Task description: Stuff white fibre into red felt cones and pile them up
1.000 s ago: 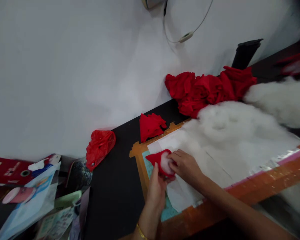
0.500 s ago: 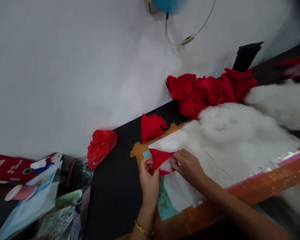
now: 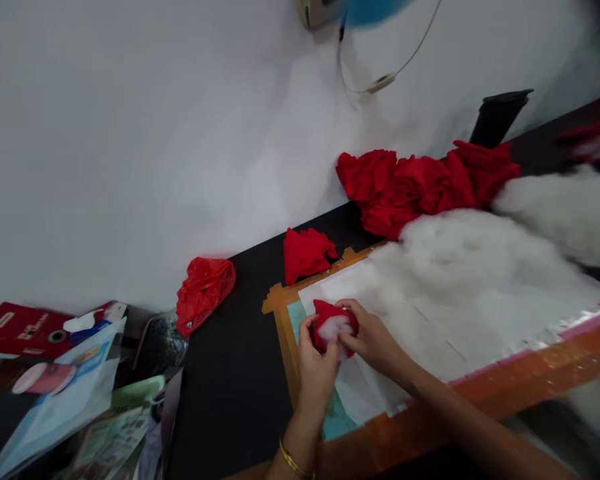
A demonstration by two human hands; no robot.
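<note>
A small pointed red fabric piece (image 3: pixel 324 309) is held between both hands, its opening turned toward me. White stuffing (image 3: pixel 334 327) shows in that opening. My left hand (image 3: pixel 316 357) is closed around the left side of the fabric, thumb at the stuffing. On the right side, my right hand (image 3: pixel 373 337) grips the edge, its thumb also near the stuffing. Beyond the hands lies a large heap of white stuffing (image 3: pixel 460 260) on a white sheet (image 3: pixel 325 287).
A little stack of red fabric pieces (image 3: pixel 307 253) and a big red fabric pile (image 3: pixel 420 180) lie by the wall. A red plastic bag (image 3: pixel 204 287) sits left on the black table (image 3: pixel 220 387). Boxes and papers (image 3: pixel 113 440) clutter the far left.
Both hands have drawn closer together and shifted slightly right. The red fabric has gone from a flat triangle to a rounded, opened shape with more stuffing showing.
</note>
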